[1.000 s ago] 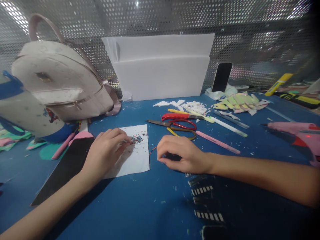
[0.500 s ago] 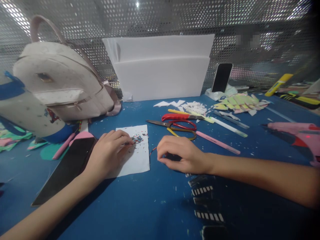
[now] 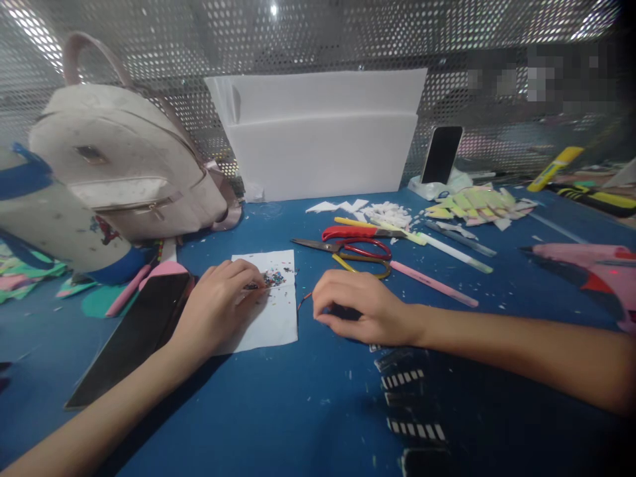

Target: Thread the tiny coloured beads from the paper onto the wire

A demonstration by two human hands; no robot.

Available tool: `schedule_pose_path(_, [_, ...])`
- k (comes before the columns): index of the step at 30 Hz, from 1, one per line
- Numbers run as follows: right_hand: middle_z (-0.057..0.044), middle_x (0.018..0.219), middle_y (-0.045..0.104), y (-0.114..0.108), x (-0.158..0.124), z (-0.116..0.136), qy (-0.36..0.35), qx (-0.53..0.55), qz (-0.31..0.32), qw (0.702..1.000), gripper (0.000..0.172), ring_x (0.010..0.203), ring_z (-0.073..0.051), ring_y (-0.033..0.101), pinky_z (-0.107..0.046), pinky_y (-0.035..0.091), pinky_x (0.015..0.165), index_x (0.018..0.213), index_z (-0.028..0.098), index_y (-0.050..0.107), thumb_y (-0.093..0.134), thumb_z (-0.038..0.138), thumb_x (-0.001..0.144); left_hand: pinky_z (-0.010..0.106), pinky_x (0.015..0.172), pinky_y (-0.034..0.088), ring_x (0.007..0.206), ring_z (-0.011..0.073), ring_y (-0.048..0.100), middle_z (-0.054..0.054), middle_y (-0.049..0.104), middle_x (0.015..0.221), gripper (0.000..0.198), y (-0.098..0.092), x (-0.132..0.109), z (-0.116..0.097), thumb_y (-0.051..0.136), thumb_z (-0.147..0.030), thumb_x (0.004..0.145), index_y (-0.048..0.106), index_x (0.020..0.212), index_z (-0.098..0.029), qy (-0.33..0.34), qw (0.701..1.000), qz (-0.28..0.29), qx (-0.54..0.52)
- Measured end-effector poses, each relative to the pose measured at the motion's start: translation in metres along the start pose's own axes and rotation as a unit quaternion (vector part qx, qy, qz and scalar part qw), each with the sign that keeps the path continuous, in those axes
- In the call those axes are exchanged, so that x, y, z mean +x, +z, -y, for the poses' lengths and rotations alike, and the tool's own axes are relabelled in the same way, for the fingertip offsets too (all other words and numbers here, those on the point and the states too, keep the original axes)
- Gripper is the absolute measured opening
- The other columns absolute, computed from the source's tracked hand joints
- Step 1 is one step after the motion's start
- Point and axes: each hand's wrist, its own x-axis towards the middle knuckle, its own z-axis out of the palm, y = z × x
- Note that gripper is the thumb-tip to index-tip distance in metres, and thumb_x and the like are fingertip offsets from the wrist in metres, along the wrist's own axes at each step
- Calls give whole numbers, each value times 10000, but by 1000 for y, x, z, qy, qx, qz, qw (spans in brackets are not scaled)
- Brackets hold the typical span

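Note:
A white paper sheet (image 3: 278,324) lies on the blue table with a scatter of tiny multicoloured beads (image 3: 275,278) on it. My left hand (image 3: 218,301) rests over the sheet's left part, its fingers bent and drawn together at the edge of the beads. What is between those fingertips, if anything, is hidden. Right of the sheet my right hand (image 3: 360,308) is curled, thumb and forefinger pinched together. A thin dark-red beaded string (image 3: 304,300) runs from the sheet's edge to this hand; its held end is hidden.
Behind my right hand lie scissors (image 3: 318,245), a red-handled cutter (image 3: 350,232) and a pink pen (image 3: 432,283). A dark tablet-like slab (image 3: 134,338) sits beside my left forearm. A pink glue gun (image 3: 581,255) is at right, a backpack (image 3: 119,152) and bottle (image 3: 64,218) at left.
Both hands keep nearly the same pose and place. The view has shifted very slightly, and the paper sheet sits a touch lower.

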Motion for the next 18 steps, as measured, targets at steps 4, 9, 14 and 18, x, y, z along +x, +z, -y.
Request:
schedule_pose_path(4, [-39, 907, 586, 0, 0, 0, 0, 0, 0, 1000, 45, 876, -127, 545, -271, 454, 761, 923, 181, 544, 501, 171, 933, 336, 727, 371, 837, 208, 566, 33, 658, 940, 79, -1, 0, -2, 556, -212, 889, 616, 840, -201, -4, 1000, -9, 4])
schedule_pose_path(9, [-41, 906, 587, 0, 0, 0, -1, 1, -1, 1000, 48, 883, -133, 546, -279, 457, 762, 923, 184, 543, 498, 174, 934, 329, 725, 367, 830, 202, 566, 23, 645, 925, 55, -2, 1, -4, 561, -207, 879, 600, 841, -203, -7, 1000, -11, 4])
schedule_pose_path(14, [-40, 904, 587, 1, 0, 0, -3, -1, -2, 1000, 42, 878, -128, 545, -272, 457, 760, 919, 180, 542, 504, 169, 932, 328, 722, 366, 820, 201, 566, 22, 634, 903, 50, -3, 0, -6, 562, -191, 870, 591, 831, -201, -6, 1000, -13, 8])
schedule_pose_path(18, [-37, 910, 582, 1, 0, 0, -1, -5, 1, 1000, 44, 887, -123, 541, -267, 454, 767, 921, 180, 541, 500, 175, 936, 327, 715, 367, 810, 200, 565, 22, 633, 894, 55, -4, 0, -5, 563, -190, 866, 590, 819, -201, -4, 1000, -12, 6])
